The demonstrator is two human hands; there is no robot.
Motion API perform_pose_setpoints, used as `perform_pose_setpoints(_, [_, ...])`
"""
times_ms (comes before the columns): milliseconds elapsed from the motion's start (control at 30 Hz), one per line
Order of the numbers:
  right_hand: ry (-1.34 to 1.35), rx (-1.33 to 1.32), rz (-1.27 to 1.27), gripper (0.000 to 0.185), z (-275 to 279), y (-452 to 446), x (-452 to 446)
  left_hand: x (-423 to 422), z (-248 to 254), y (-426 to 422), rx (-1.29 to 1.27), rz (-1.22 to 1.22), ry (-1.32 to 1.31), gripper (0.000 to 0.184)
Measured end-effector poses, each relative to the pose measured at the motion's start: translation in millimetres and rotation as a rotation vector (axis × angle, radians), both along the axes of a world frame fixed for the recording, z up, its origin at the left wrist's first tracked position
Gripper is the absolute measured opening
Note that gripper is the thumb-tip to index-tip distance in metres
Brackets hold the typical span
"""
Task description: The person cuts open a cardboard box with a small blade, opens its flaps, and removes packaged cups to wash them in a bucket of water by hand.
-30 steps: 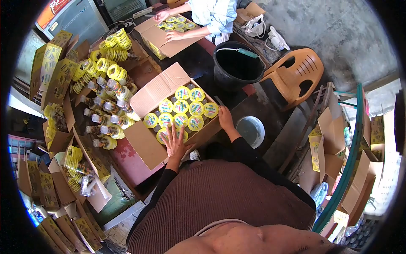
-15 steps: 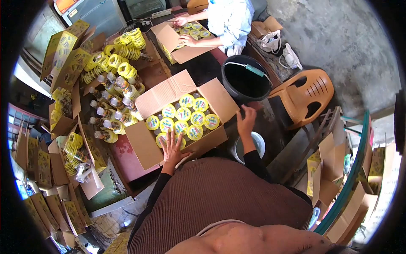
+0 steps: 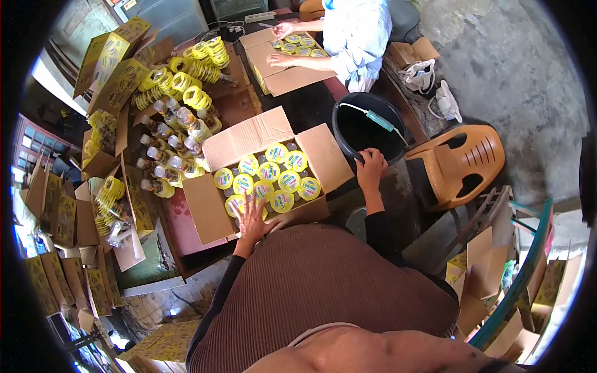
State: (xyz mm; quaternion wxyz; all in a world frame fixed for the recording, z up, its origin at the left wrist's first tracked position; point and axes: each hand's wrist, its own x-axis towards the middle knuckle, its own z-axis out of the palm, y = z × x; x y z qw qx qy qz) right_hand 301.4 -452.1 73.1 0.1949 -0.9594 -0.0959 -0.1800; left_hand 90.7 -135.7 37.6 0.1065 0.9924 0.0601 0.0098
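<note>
An open cardboard box (image 3: 323, 208) in front of me holds several round yellow-labelled lids (image 3: 267, 171) printed "Lemon", set in rows. My left hand (image 3: 251, 225) lies with fingers spread over the near-left lids and the box's near edge. To the right of the box stands a black bucket (image 3: 348, 133) with a teal-gripped handle (image 3: 378, 120). My right hand (image 3: 371, 171) is curled over the near rim of this bucket, its fingertips partly hidden. A pale round container (image 3: 356, 222) shows partly beside my right sleeve.
A co-worker in a striped shirt (image 3: 356, 43) handles another box (image 3: 297, 82) across the table. Clear bottles (image 3: 177, 140) and stacked yellow rings (image 3: 208, 56) crowd the left. An orange plastic chair (image 3: 463, 163) stands right, with open cartons (image 3: 485, 261) below it.
My right hand has gone from hovering by the box's right flap to the bucket's near rim. My left hand stays spread on the lids. The whole view has shifted slightly.
</note>
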Motion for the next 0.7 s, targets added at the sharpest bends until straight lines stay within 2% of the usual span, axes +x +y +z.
perform_pose_setpoints(133, [-0.027, 0.005, 0.031, 0.026, -2.6, -0.1, 5.0, 56.4, 27.0, -34.6, -0.083, -0.122, 0.120, 0.080])
perform_pose_setpoints(200, [-0.029, 0.041, 0.047, 0.023, -3.4, -1.8, 5.5, 88.4, 19.6, -55.6, -0.037, -0.430, -0.134, 0.068])
perform_pose_setpoints(233, [-0.035, 0.037, 0.050, 0.023, -3.5, -2.8, 5.7, 102.7, 19.1, -66.6, -0.039, -0.427, -0.141, 0.068])
perform_pose_setpoints(300, [-0.045, 0.049, 0.064, 0.023, -4.6, -3.7, 6.5, 127.9, 19.6, -86.2, -0.085, -0.596, -0.144, 0.061])
perform_pose_setpoints(333, [-0.059, 0.062, 0.072, 0.023, -6.3, -4.3, 7.7, 137.5, 14.4, -92.3, -0.043, -0.648, -0.208, 0.063])
perform_pose_setpoints(367, [-0.066, 0.058, 0.072, 0.023, -4.9, -4.7, 8.1, 144.1, 2.9, -96.0, -0.044, -0.647, -0.215, 0.063])
perform_pose_setpoints(433, [-0.047, 0.095, 0.091, 0.023, -3.6, -4.7, 8.2, 153.1, -11.6, -102.3, -0.037, -0.638, -0.022, 0.061])
perform_pose_setpoints(500, [-0.066, 0.089, 0.089, 0.022, -6.4, -4.5, 8.8, 154.4, -18.9, -105.1, 0.013, -0.606, -0.029, 0.058])
perform_pose_setpoints(567, [-0.097, 0.119, 0.117, 0.020, -7.3, -4.5, 9.0, 155.0, -15.1, -107.1, 0.015, -0.587, -0.044, 0.051])
perform_pose_setpoints(700, [-0.108, 0.138, 0.137, 0.021, -5.9, 1.9, 8.1, 159.3, -14.2, -110.9, -0.032, -0.580, 0.086, 0.051])
